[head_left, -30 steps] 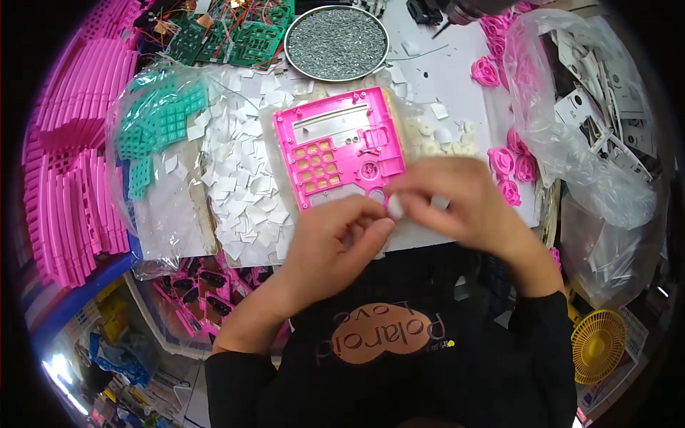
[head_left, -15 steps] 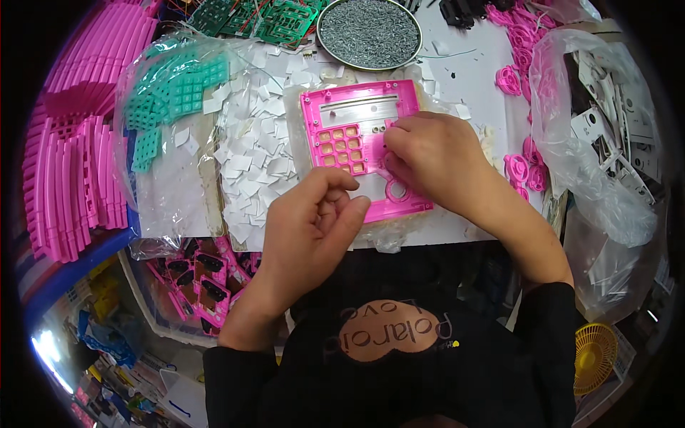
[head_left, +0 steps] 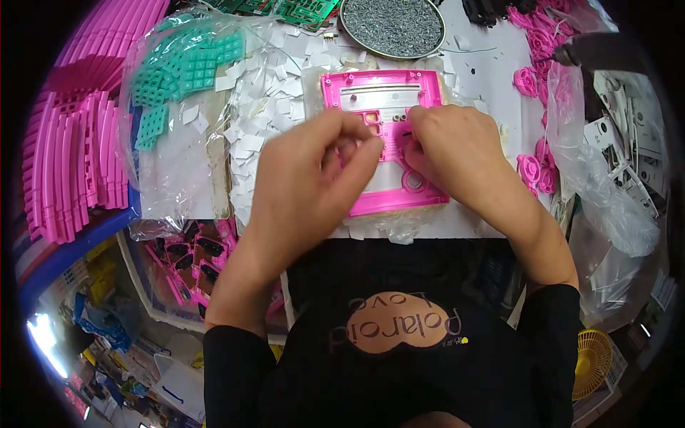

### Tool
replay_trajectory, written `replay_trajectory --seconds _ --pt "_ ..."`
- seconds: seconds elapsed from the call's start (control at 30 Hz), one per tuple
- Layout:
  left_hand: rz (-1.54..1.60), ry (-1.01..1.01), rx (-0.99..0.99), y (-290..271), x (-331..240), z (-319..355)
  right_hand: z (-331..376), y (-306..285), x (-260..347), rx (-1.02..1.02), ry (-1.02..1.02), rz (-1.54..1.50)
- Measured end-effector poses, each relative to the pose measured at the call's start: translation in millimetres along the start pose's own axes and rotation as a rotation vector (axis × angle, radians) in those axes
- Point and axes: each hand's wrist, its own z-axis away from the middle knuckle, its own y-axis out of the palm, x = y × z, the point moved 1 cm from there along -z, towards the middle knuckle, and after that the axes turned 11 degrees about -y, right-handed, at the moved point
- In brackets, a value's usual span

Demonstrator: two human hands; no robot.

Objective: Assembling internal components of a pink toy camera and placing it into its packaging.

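Note:
A pink plastic casing [head_left: 396, 204] with keypad openings and a ring-shaped cutout lies inner side up on a plastic-wrapped pad at the table's front. My right hand [head_left: 460, 146] rests over its right side, thumb and fingers pinched low against the casing. A tiny dark bit shows at those fingertips, too small to name. Above the keypad openings is my left hand [head_left: 314, 171], slightly blurred, its fingers curled and the thumb and forefinger tips a little apart. Nothing shows between them. This hand hides much of the keypad openings.
Beyond the casing stands a round tray of small screws [head_left: 392, 28]. Left are white paper pieces [head_left: 246, 143], teal rubber keypads [head_left: 189, 71] and stacked pink casings [head_left: 68, 171]. Pink cords [head_left: 528, 167] and bagged white parts [head_left: 606, 135] lie right. A dark rod-shaped tool [head_left: 603, 53] shows upper right.
My left hand has moved up and right, over the keypad openings. My right hand stays pinched at the casing. The view has shifted a little, and the dark tool has appeared upper right.

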Motion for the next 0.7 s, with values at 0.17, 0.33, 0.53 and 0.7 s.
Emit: replay_trajectory --seconds 0.17,0.33,0.53,0.7 --pt "-0.267 0.286 -0.198 1 -11 -86 2 5 -3 -0.082 0.009 -0.056" --pt "-0.779 0.287 -0.154 19 -8 -175 6 8 -4 -0.12 0.012 -0.113" --pt "-0.952 0.334 -0.057 31 -2 -197 9 11 -9 -0.117 0.028 -0.154" --pt "-0.972 0.369 -0.12 42 7 -201 17 3 -15 -0.128 -0.023 -0.318"
